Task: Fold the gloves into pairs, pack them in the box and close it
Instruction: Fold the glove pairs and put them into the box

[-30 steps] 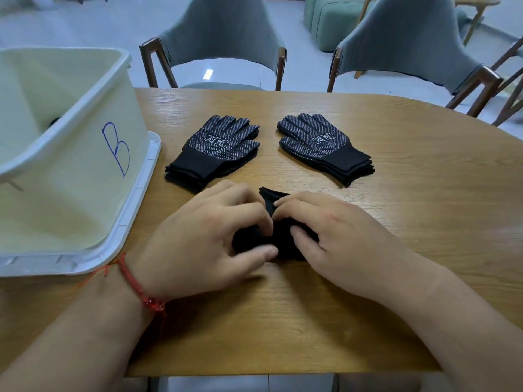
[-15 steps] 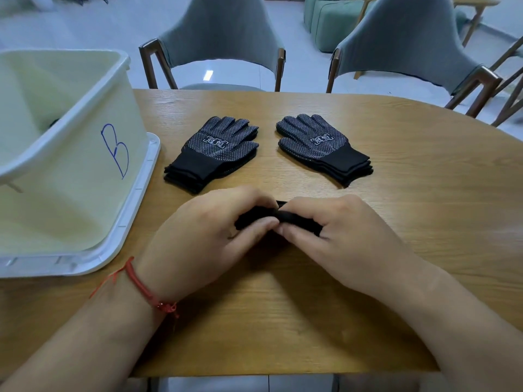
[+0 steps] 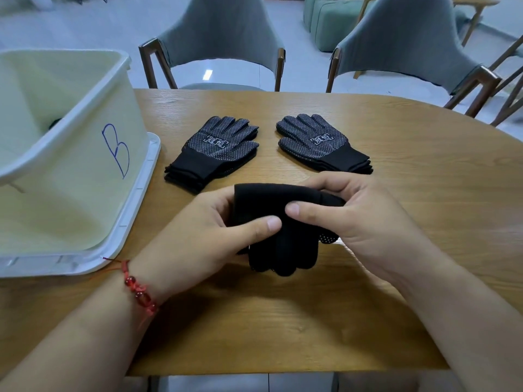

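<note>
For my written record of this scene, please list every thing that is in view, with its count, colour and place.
box: one, cream with a blue B, open, left on the table.
lid: one, white, under the box.
left glove stack: one, black with white dots, beyond the hands.
right glove stack: one, same colours, beside it.
held gloves: number unclear, black, between both hands above the table.
table: one, light wood, under all of these.
left chair, right chair: two, grey with wood frames, behind the table.
bracelet: one, red, left wrist.
left hand: one, pinches the held gloves.
right hand: one, pinches the held gloves.
</note>
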Demonstrator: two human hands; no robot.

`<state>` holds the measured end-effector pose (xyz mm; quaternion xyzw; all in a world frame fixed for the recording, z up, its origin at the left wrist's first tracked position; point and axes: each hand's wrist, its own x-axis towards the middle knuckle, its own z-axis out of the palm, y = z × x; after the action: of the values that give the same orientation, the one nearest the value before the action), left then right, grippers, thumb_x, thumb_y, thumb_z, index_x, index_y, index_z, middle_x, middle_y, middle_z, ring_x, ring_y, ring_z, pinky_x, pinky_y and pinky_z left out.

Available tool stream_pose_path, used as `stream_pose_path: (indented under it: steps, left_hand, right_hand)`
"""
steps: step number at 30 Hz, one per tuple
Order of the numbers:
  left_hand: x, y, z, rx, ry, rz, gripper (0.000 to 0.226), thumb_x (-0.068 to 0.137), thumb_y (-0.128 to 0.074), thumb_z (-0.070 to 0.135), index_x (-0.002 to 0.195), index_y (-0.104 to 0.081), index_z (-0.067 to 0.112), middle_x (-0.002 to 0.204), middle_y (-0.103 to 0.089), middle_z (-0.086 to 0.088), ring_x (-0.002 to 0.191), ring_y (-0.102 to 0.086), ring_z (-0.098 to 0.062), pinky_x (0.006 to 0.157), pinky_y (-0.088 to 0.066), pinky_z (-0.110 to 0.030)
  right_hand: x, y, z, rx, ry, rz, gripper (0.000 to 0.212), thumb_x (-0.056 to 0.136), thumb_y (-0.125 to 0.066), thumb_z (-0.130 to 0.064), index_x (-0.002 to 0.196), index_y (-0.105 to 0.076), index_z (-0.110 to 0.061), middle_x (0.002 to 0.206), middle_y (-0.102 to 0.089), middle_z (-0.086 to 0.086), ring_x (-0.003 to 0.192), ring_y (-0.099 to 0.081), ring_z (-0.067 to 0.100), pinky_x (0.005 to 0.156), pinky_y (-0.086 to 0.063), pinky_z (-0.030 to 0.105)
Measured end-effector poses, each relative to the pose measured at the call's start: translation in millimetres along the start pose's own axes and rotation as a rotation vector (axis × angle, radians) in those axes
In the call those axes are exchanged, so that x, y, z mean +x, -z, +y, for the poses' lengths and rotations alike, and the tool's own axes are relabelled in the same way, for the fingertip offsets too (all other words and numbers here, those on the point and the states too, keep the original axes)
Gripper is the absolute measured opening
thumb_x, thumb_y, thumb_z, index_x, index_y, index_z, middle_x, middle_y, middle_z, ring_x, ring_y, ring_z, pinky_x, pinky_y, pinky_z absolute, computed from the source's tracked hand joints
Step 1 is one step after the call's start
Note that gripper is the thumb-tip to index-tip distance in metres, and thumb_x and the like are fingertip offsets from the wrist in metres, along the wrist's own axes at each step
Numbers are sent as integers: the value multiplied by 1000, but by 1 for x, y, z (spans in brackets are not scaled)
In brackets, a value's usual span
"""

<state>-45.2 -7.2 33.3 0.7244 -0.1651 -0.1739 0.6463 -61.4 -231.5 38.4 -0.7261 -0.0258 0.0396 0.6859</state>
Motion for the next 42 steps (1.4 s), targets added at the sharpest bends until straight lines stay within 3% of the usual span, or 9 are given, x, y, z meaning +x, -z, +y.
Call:
stream_pose_path:
  steps: [4,8,12,19,25,28,32,36,42]
  left_hand:
    - [2,2,-3,-13,-27,35,28,97,-67,9,124,-72,16,95,-79,-1,82,-74,-9,66,-55,-21]
    - [4,7,-5,-81,-64,100,22,96,-67,13,118,-73,13,85,-74,3,70,-67,-10,63,-53,-24]
    - [4,8,-5,-107,-59,101,21,95,-68,16,116,-72,11,83,-69,-7,65,-61,-21,59,-53,-33]
    - [3,12,-2,-223,-49,61,31,92,-64,10,120,-75,16,101,-71,-14,81,-67,-24,67,-57,-34]
    - [2,13,-1,-309,-46,4,48,97,-44,-11,96,-81,18,129,-73,-13,114,-71,-37,76,-59,-41]
    - [-1,15,3,-363,-30,-31,41,80,-40,-1,102,-74,1,129,-72,-20,97,-68,-33,69,-57,-31]
    - [-4,15,5,-435,-1,-38,49,83,-33,16,108,-67,-9,129,-71,-23,111,-69,-35,75,-59,-30]
    - [1,10,4,-348,32,71,33,97,-55,33,92,-71,5,125,-75,-12,91,-71,-16,67,-56,-23]
    - [7,11,-7,-203,-23,169,6,85,-79,19,83,-73,21,123,-76,-5,90,-71,-14,68,-55,-25]
  right_hand:
    - [2,4,2,32,-42,-26,29,71,-90,-21,100,-82,-20,93,-79,7,88,-75,20,76,-59,31]
    - [4,10,-2,245,-116,-190,36,81,-78,-1,116,-76,-11,111,-78,10,100,-76,20,82,-61,29]
    - [5,9,-3,312,-117,-200,32,82,-71,5,103,-83,-17,105,-79,7,92,-76,17,76,-60,26]
    - [9,10,3,401,-144,-128,34,79,-67,8,95,-84,-16,105,-79,8,97,-77,21,78,-62,29]
    - [9,10,3,376,-165,-155,50,87,-49,15,90,-86,-18,123,-78,15,100,-76,25,78,-63,34]
    - [10,10,5,386,-197,-140,56,97,-40,13,87,-85,-19,117,-79,14,91,-75,29,75,-63,39]
    - [10,12,7,361,-237,-157,53,105,-36,1,95,-84,-20,113,-78,19,89,-75,36,76,-64,46]
    - [7,12,7,367,-240,-142,62,102,-24,4,101,-84,-13,119,-76,26,98,-76,47,85,-64,56]
    - [3,8,7,384,-191,-136,54,94,-27,-7,118,-74,4,127,-71,31,100,-73,45,87,-62,46]
